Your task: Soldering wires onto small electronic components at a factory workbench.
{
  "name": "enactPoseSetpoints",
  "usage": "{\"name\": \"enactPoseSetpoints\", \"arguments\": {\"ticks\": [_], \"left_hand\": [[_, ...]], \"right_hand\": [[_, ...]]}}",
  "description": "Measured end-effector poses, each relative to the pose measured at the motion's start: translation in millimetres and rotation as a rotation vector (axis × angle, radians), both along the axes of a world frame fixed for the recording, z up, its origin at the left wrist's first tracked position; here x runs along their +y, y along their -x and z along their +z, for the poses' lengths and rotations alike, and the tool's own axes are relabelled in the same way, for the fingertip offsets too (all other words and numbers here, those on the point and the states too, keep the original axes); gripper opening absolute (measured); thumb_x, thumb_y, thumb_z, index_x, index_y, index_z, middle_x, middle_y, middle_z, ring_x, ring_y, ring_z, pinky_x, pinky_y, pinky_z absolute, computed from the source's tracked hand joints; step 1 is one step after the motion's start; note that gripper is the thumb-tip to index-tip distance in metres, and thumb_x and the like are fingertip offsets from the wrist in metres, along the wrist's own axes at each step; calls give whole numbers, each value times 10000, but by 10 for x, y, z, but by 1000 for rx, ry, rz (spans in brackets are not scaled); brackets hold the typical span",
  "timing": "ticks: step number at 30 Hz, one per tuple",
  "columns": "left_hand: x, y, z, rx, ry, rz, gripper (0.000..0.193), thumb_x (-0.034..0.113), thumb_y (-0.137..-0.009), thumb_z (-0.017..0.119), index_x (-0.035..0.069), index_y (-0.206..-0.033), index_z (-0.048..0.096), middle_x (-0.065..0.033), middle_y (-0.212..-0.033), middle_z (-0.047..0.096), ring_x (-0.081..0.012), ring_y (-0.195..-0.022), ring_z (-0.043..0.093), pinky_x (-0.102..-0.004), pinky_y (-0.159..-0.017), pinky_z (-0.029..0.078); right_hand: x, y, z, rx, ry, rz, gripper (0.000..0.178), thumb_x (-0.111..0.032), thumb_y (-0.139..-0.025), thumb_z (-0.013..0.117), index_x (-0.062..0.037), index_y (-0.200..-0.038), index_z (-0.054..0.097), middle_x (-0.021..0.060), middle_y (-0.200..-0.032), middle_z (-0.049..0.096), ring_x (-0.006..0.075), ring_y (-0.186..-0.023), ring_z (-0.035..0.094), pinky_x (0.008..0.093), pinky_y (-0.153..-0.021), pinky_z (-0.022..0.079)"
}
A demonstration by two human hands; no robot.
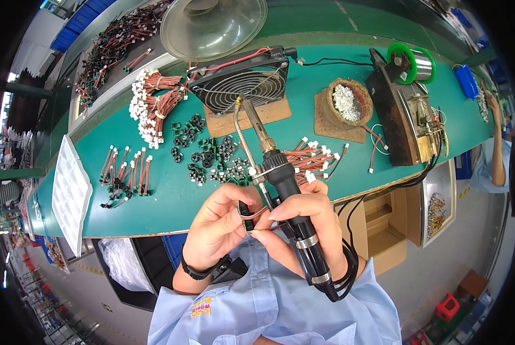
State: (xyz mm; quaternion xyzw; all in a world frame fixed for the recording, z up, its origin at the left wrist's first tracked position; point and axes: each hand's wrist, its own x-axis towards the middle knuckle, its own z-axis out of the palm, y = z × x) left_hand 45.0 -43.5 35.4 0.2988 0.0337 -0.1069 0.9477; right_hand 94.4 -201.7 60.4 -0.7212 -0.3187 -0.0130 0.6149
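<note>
My left hand (217,221) pinches a small black component with a green circuit board (244,214) between thumb and fingers. My right hand (318,221) is wrapped round the black handle of a soldering iron (283,175), which carries a metal solder-feed tube (243,135) clamped alongside. Thin red and black wires (259,213) run from the board to my right thumb and forefinger, which seem to pinch them too. The iron's tip points away from me, toward a black fan (243,86) and apart from the board. Where the wires meet the board is too small to make out.
Loose small boards (211,150) and bundled wires (155,106) lie on the green table (171,201). Board-and-wire pieces (128,175) and a white tray (71,195) are left. At right stand a bowl of whitish bits (358,106), a solder spool (421,64) and a dark metal device (393,115).
</note>
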Motion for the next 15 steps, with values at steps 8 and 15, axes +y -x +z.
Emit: {"name": "enactPoseSetpoints", "arguments": {"ticks": [8,15], "left_hand": [[-5,10,-12,-6,-25,12,215,167,-892,565,29,-1043,497,-72,-971,490,-162,-883,504,-293,-784,422],[-17,16,-31,-12,1,24,221,171,-889,571,28,-1038,489,-72,-962,496,-163,-882,509,-296,-770,436]], "right_hand": [[-10,-10,19,36,-6,12,452,5,-684,748,-109,-995,440,-12,-771,657,99,-657,513,272,-742,322],[-6,20,19,51,-7,6,451,7,-681,748,-106,-999,448,-14,-771,652,107,-704,485,275,-735,331]]}}
